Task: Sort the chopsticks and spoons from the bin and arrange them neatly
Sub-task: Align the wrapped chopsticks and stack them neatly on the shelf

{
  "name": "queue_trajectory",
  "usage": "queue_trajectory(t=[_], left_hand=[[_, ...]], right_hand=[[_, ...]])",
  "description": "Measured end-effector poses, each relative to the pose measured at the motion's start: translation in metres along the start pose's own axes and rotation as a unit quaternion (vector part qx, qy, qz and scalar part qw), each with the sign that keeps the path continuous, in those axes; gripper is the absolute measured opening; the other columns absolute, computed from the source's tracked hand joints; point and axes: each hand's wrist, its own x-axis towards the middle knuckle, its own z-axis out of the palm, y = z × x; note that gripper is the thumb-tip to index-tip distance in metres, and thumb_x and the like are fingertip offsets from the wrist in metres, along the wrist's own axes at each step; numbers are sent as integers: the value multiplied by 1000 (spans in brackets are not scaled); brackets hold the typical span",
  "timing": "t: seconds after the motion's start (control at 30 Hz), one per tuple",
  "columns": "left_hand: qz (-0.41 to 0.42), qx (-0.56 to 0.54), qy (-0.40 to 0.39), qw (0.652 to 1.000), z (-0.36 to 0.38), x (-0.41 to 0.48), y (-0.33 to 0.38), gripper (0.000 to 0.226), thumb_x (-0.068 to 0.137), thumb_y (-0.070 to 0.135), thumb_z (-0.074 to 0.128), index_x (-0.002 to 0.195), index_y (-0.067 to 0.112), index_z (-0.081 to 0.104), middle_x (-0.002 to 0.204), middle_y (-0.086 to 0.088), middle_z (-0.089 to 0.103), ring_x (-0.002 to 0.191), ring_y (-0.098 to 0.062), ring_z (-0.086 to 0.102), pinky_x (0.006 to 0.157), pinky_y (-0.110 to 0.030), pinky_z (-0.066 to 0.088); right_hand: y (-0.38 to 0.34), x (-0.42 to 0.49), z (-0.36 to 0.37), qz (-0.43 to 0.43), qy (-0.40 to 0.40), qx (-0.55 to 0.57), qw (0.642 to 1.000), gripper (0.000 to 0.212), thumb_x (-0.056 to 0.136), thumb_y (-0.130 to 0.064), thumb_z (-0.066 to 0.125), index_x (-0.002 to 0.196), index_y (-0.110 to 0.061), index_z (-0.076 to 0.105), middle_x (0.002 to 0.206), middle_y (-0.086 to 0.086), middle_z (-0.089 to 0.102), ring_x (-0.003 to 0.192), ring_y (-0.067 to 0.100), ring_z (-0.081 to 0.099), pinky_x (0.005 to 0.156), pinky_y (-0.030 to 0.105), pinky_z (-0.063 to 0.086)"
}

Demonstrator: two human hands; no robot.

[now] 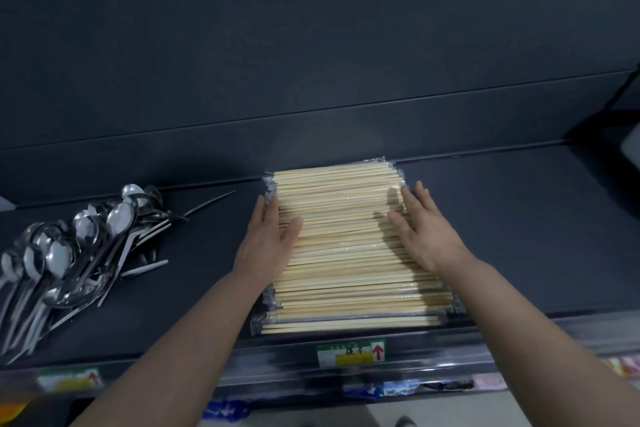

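- Pressing on the stack from 2 sides, both hands lie flat on the wrapped chopsticks (341, 253), which sit in the middle of the dark shelf (519, 236).
- The left hand (268, 243) stands against the left ends of the stack; its fingers are straight and close together, and the thumb rests on top of the sticks. It grips nothing.
- The right hand (424, 236) lies palm down on the right part of the stack, with fingers straight and a little spread, pointing to the back of the shelf. It also grips nothing.
- The chopsticks are pale wood in clear plastic sleeves. They lie parallel, left to right, in a flat pile reaching from the front edge of the shelf to near the back panel (311, 45).
- The sleeve ends stick out a little at both sides, and the front rows are wider than the back rows.
- The metal spoons (69, 253) lie in a loose heap on the left part of the same shelf, well apart from the chopsticks, bowls mostly toward the back and handles toward the front.
- A label (351, 353) with a red arrow is on the front rail of the shelf, just below the stack.
- A 2nd label (67, 378), blurred, sits on the rail below the spoons.
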Motion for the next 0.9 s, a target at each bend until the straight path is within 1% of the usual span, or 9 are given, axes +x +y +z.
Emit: queue_trajectory(t=[0.17,0.23,0.4,0.47,0.57,0.67,0.73,0.8,0.9], left_hand=[[47,-69,-5,997,4,-21,-10,81,89,63,25,155,22,2,162,7,-9,146,-2,-5,115,-23,4],[67,-66,-11,996,11,-27,-9,84,86,64,22,155,19,2,162,8,-9,146,-2,-8,115,-22,0],[43,-107,26,993,5,-41,-15,76,91,60,27,155,27,5,161,10,-4,140,6,-4,111,-19,5],[40,-138,30,989,5,-51,-15,77,89,59,28,155,25,9,162,9,-1,139,8,-1,110,-17,7],[52,-168,49,983,16,-62,-7,69,95,52,31,155,22,14,161,10,4,144,2,4,111,-15,8],[36,-210,81,974,19,-63,2,58,101,40,35,154,19,21,161,7,9,145,-2,9,106,-10,11],[31,-204,95,974,18,-62,-1,56,101,38,36,152,17,26,160,4,12,146,-5,12,107,-12,13],[37,-157,97,982,14,-61,-9,54,102,37,37,151,17,29,160,2,12,147,-8,12,111,-17,15],[88,-12,37,995,5,-58,-13,55,103,36,36,153,18,22,162,0,6,149,-11,1,120,-29,8]], right_hand=[[5,-25,13,-28,1,48,998,63,99,-49,32,153,-24,10,160,-8,-9,145,6,-12,116,33,12],[1,-28,20,-42,14,68,997,60,99,-47,33,152,-25,15,161,-8,-4,145,6,-10,117,34,11],[11,-38,15,-23,51,92,994,58,100,-46,33,151,-25,20,160,-9,3,146,5,-5,116,32,13],[16,-43,16,-22,53,93,994,57,100,-45,33,151,-23,21,160,-8,5,146,6,-4,115,31,12],[10,-45,25,-37,56,144,987,56,100,-43,34,151,-21,24,160,-8,9,146,5,-5,118,32,11],[4,-43,32,-41,95,188,977,53,101,-39,36,149,-17,31,159,-3,17,146,7,-1,116,27,9],[6,-44,30,-29,119,163,979,51,101,-37,37,148,-16,33,158,0,20,147,10,2,115,27,10],[9,-46,26,-40,117,58,991,49,102,-36,37,147,-18,35,159,2,18,148,14,0,119,35,8],[6,-47,25,-103,51,-99,988,52,102,-41,31,150,-23,26,161,1,2,147,15,-10,117,35,-5]])
